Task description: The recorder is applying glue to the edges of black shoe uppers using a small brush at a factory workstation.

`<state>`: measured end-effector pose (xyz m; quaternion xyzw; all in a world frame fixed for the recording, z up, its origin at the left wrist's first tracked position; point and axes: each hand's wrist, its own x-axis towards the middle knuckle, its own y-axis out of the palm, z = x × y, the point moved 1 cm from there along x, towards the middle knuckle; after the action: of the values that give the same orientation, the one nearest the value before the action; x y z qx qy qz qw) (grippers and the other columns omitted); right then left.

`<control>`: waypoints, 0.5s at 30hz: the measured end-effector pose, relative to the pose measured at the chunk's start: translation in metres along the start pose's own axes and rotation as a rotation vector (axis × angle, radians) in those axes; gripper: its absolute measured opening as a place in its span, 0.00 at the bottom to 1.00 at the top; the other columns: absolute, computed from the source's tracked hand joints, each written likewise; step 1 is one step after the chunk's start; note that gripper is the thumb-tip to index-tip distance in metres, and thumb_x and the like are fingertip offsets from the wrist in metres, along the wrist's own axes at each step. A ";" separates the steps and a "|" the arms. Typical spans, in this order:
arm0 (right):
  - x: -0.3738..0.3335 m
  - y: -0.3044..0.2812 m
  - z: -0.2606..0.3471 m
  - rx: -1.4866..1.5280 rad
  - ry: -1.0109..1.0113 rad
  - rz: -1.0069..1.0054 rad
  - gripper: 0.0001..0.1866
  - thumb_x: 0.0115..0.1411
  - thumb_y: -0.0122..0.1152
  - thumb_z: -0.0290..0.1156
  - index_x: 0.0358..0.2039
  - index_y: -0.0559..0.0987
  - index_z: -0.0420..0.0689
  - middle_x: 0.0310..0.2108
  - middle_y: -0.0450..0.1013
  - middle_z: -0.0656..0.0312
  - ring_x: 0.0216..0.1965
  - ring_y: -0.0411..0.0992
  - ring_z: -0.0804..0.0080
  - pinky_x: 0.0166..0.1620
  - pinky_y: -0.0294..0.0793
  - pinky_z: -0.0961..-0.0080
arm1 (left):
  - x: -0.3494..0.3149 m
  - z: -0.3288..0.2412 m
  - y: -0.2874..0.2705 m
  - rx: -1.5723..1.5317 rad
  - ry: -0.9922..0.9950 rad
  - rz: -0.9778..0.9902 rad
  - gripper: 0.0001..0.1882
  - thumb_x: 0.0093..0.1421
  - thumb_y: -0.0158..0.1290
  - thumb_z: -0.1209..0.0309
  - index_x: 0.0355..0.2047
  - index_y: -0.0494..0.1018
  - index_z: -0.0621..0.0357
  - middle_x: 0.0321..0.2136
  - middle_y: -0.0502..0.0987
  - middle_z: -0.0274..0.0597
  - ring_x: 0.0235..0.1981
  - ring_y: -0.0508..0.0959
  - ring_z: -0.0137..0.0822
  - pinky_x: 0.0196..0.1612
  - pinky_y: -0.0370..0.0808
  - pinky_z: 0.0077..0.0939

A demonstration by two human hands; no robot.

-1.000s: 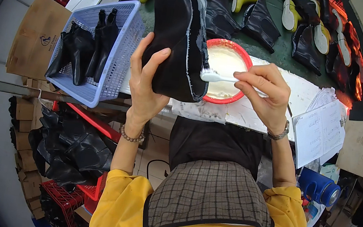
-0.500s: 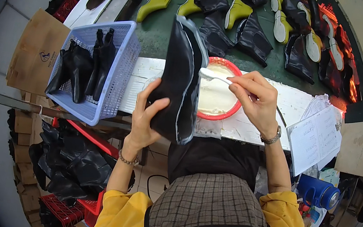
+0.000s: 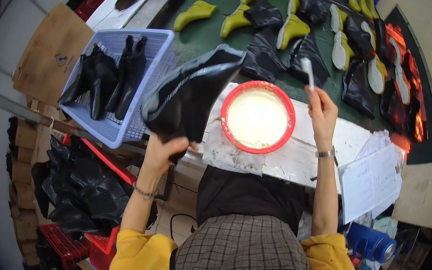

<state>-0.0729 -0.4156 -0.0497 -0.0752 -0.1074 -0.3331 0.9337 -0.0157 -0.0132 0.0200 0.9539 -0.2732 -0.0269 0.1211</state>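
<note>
A black boot upper (image 3: 193,98) with a pale, whitish coating along its edge is tilted in the air, left of the bowl. Its lower part is gripped by my left hand (image 3: 162,152). Above the board, to the right of the bowl, my right hand (image 3: 322,114) pinches the handle of a small white toothbrush-like brush (image 3: 307,71), whose head points up and away from the boot upper. Between the hands stands a red-rimmed bowl (image 3: 289,121) of creamy white liquid (image 3: 256,117).
At left is a blue basket (image 3: 133,131) with black boots (image 3: 98,84). Yellow-green boot forms (image 3: 293,30) and black uppers (image 3: 264,53) lie across the green table (image 3: 196,40). A glowing orange heater (image 3: 416,103), written papers (image 3: 368,180) and a blue flask (image 3: 370,243) are at right.
The boot upper has swung left and turned, showing the whole bowl. My right hand has moved right and away from it, and the brush now points upward.
</note>
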 end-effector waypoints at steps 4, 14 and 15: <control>-0.027 -0.020 -0.077 -0.016 0.181 -0.160 0.12 0.74 0.57 0.36 0.44 0.80 0.40 0.25 0.71 0.71 0.19 0.63 0.89 0.19 0.57 0.85 | 0.087 0.007 0.005 -0.205 0.050 -0.045 0.28 0.62 0.61 0.74 0.60 0.68 0.71 0.49 0.80 0.49 0.43 0.84 0.40 0.42 0.87 0.39; -0.030 -0.012 -0.093 0.099 0.129 -0.108 0.07 0.69 0.64 0.26 0.45 0.79 0.38 0.29 0.72 0.72 0.23 0.62 0.91 0.23 0.58 0.89 | 0.321 0.090 -0.050 -0.564 0.002 -0.442 0.22 0.63 0.66 0.58 0.51 0.76 0.58 0.39 0.83 0.41 0.38 0.84 0.39 0.35 0.86 0.42; -0.028 -0.001 -0.093 0.114 0.117 -0.090 0.07 0.68 0.64 0.24 0.45 0.78 0.37 0.31 0.73 0.71 0.24 0.63 0.91 0.24 0.59 0.89 | 0.321 0.095 -0.076 -0.548 0.019 -0.526 0.24 0.63 0.66 0.59 0.52 0.75 0.59 0.40 0.83 0.42 0.38 0.84 0.39 0.37 0.86 0.43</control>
<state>-0.0808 -0.4196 -0.1460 0.0024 -0.0748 -0.3720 0.9252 0.2846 -0.1408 -0.0862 0.9239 -0.0008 -0.1203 0.3633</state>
